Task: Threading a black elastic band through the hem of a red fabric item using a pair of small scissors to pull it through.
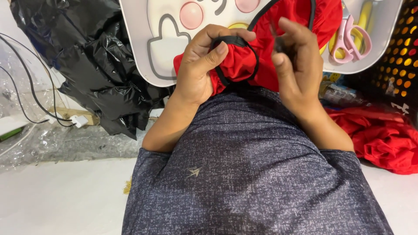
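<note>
Head camera, looking steeply down, close range.

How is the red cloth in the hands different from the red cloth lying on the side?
The red cloth in the hands has a black elastic cord around it; the red cloth pile shows none. The held one is gripped by the left hand, with the right hand beside it; the pile lies untouched and crumpled next to the black basket. Both are the same bright red.

The red fabric (244,61) looks thin, smooth and slightly shiny, edged with matt black elastic cord (237,41). The black plastic bag (87,56) is glossy and crinkled; the pink scissors (350,39) have smooth plastic handles.
</note>
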